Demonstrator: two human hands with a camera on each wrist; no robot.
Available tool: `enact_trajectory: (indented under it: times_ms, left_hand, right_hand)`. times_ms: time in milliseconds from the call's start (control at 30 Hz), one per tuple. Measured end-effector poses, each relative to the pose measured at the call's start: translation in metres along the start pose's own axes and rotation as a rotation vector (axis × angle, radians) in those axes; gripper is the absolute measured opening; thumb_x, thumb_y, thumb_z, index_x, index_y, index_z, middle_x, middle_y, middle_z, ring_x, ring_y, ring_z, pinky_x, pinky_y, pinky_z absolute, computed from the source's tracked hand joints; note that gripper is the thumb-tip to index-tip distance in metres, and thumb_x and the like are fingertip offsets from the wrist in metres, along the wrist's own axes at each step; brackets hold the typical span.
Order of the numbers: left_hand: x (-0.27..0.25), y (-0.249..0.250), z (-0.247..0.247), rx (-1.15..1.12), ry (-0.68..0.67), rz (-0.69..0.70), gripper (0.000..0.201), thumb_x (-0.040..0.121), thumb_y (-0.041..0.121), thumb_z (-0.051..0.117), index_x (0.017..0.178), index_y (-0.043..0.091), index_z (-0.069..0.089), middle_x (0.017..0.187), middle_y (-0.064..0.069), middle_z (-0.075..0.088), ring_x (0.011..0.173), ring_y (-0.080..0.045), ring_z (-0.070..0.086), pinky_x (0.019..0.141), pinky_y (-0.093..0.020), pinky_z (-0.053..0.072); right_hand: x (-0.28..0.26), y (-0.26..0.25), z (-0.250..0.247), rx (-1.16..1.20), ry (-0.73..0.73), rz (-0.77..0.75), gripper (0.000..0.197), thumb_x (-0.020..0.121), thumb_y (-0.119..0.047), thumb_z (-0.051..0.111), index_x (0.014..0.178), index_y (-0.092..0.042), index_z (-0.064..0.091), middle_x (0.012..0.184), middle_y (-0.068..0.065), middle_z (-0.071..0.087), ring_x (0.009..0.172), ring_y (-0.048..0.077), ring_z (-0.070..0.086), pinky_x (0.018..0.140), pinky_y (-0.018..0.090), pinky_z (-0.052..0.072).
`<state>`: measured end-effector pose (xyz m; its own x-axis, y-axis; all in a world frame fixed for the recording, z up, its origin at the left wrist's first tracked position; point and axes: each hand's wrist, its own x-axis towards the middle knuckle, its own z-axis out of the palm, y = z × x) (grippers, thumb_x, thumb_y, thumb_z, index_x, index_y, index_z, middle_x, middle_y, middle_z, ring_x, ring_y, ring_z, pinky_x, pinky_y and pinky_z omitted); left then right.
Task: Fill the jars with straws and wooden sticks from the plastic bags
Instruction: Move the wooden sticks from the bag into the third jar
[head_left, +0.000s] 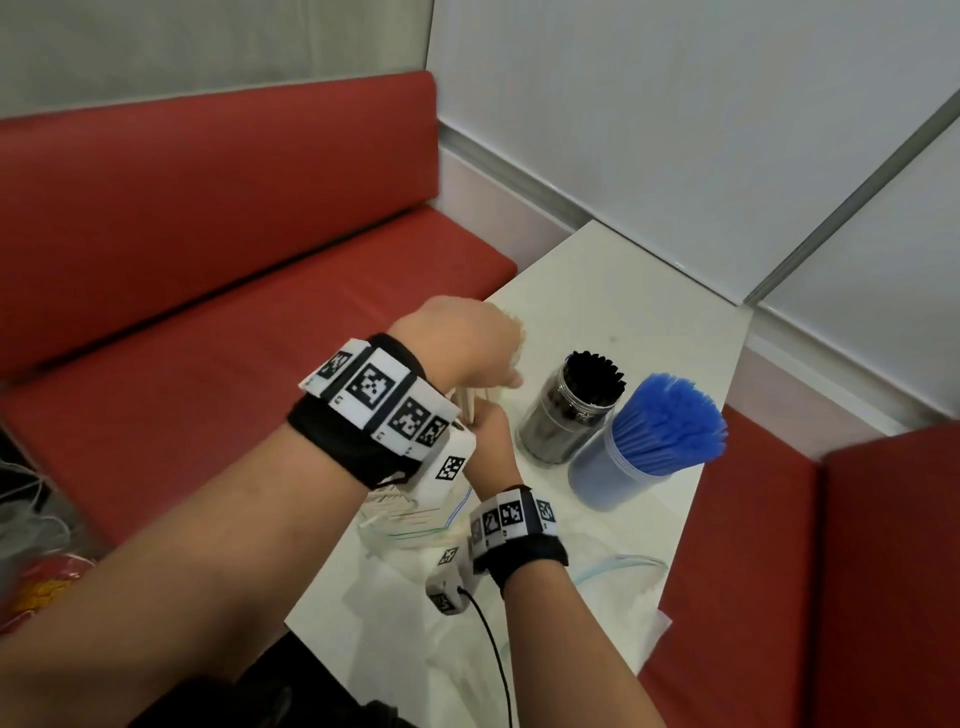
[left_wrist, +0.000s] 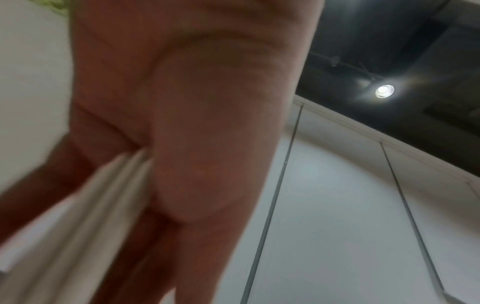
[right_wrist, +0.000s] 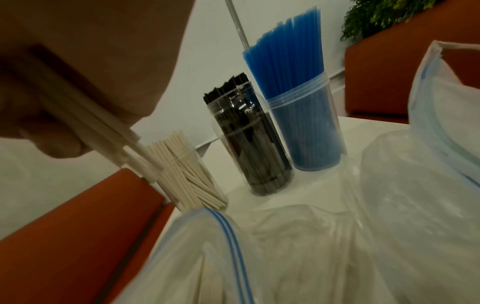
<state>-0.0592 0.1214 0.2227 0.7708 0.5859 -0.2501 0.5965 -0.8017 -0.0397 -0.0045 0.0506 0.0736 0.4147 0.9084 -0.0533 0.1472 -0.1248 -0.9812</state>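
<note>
A bundle of pale wooden sticks (head_left: 467, 402) (right_wrist: 103, 123) stands upright between my hands. My left hand (head_left: 462, 343) (left_wrist: 207, 123) grips the bundle from above, and the sticks (left_wrist: 85, 216) run blurred past its fingers. Just below, my right hand (head_left: 493, 441) (right_wrist: 78, 82) curls round the same bundle. The bundle's lower ends hang over a clear jar (right_wrist: 192, 181) partly filled with sticks; that jar is hidden behind my hands in the head view. An open zip bag (head_left: 410, 519) (right_wrist: 221, 257) with more sticks lies near my wrists.
A jar of black straws (head_left: 566, 415) (right_wrist: 249, 148) and a jar of blue straws (head_left: 623, 467) (right_wrist: 306, 127) stand to the right on the white table (head_left: 623, 291). Empty zip bags (head_left: 618, 571) (right_wrist: 428, 164) lie at the near right. A red bench (head_left: 208, 260) runs along the left.
</note>
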Motion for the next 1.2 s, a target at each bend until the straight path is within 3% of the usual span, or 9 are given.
enact_trajectory:
  times_ms: [167, 333, 467, 567, 667, 767, 900, 1100, 1200]
  left_hand:
    - [0.015, 0.006, 0.007, -0.203, 0.352, 0.124, 0.054, 0.093, 0.063, 0.042, 0.062, 0.022, 0.061, 0.059, 0.007, 0.056, 0.056, -0.009, 0.05, 0.049, -0.027, 0.033]
    - [0.026, -0.01, 0.01, -1.543, 0.55, 0.116, 0.049, 0.101, 0.05, 0.043, 0.097, 0.012, 0.074, 0.09, 0.001, 0.075, 0.085, -0.008, 0.069, 0.076, -0.023, 0.052]
    - [0.031, -0.012, 0.047, -1.807, 0.018, -0.074, 0.053, 0.103, 0.046, 0.039, 0.098, 0.001, 0.066, 0.089, -0.014, 0.068, 0.085, -0.029, 0.066, 0.091, -0.044, 0.055]
    - [0.036, 0.0, 0.079, -2.06, -0.287, -0.061, 0.047, 0.105, 0.044, 0.036, 0.102, 0.005, 0.063, 0.096, -0.014, 0.066, 0.09, -0.032, 0.066, 0.086, -0.043, 0.056]
    - [0.044, 0.013, 0.1, -2.243, -0.408, -0.08, 0.038, 0.102, 0.038, 0.045, 0.095, 0.007, 0.065, 0.083, -0.009, 0.07, 0.073, -0.022, 0.07, 0.068, -0.033, 0.06]
    - [0.053, 0.015, 0.115, -2.309, -0.435, -0.181, 0.03, 0.098, 0.035, 0.054, 0.086, 0.009, 0.064, 0.073, -0.004, 0.064, 0.054, -0.013, 0.06, 0.044, -0.02, 0.051]
    - [0.067, 0.006, 0.131, -2.329, -0.412, -0.291, 0.021, 0.101, 0.027, 0.049, 0.094, 0.009, 0.058, 0.069, -0.007, 0.056, 0.047, -0.009, 0.049, 0.036, -0.015, 0.039]
    - [0.091, -0.006, 0.139, -1.987, -0.312, -0.344, 0.025, 0.102, 0.025, 0.049, 0.103, 0.002, 0.06, 0.079, -0.009, 0.057, 0.054, -0.012, 0.056, 0.044, -0.018, 0.045]
    - [0.111, -0.01, 0.146, -1.652, -0.089, -0.46, 0.016, 0.099, 0.015, 0.051, 0.109, 0.005, 0.058, 0.089, -0.013, 0.058, 0.062, -0.023, 0.063, 0.057, -0.032, 0.057]
  right_hand:
    - [0.013, -0.022, -0.009, -0.005, 0.087, -0.012, 0.022, 0.092, -0.017, 0.063, 0.076, -0.024, 0.05, 0.059, 0.0, 0.051, 0.053, 0.017, 0.045, 0.054, 0.036, 0.036]
    - [0.018, -0.047, -0.037, 0.16, 0.087, 0.008, 0.039, 0.092, -0.032, 0.073, 0.064, -0.02, 0.048, 0.047, -0.003, 0.038, 0.041, 0.013, 0.031, 0.042, 0.025, 0.025]
    - [0.027, -0.087, -0.062, 0.267, 0.087, -0.141, 0.048, 0.088, -0.038, 0.075, 0.052, -0.018, 0.051, 0.045, 0.002, 0.042, 0.041, 0.016, 0.039, 0.045, 0.026, 0.034]
    - [0.034, -0.098, -0.066, 0.299, 0.068, -0.177, 0.057, 0.088, -0.039, 0.075, 0.051, -0.013, 0.04, 0.044, 0.006, 0.036, 0.041, 0.021, 0.036, 0.047, 0.03, 0.036]
    - [0.034, -0.089, -0.059, 0.314, 0.097, -0.145, 0.054, 0.089, -0.034, 0.074, 0.052, -0.014, 0.041, 0.046, 0.007, 0.036, 0.042, 0.02, 0.036, 0.048, 0.03, 0.036]
    - [0.031, -0.073, -0.059, 0.272, 0.094, -0.102, 0.046, 0.087, -0.036, 0.076, 0.057, -0.015, 0.048, 0.054, 0.006, 0.045, 0.051, 0.018, 0.044, 0.056, 0.032, 0.04]
    - [0.036, -0.066, -0.075, 0.048, -0.001, -0.108, 0.044, 0.088, -0.037, 0.073, 0.078, 0.002, 0.057, 0.073, 0.003, 0.058, 0.075, 0.012, 0.056, 0.077, 0.03, 0.046]
    - [0.075, -0.07, -0.113, -0.367, -0.178, 0.079, 0.024, 0.09, -0.022, 0.07, 0.083, 0.0, 0.073, 0.066, 0.01, 0.069, 0.053, 0.012, 0.06, 0.051, 0.025, 0.049]
    - [0.103, -0.067, -0.118, -0.43, -0.173, 0.134, 0.02, 0.086, -0.018, 0.071, 0.082, 0.001, 0.073, 0.07, 0.023, 0.07, 0.058, 0.028, 0.065, 0.06, 0.035, 0.056]
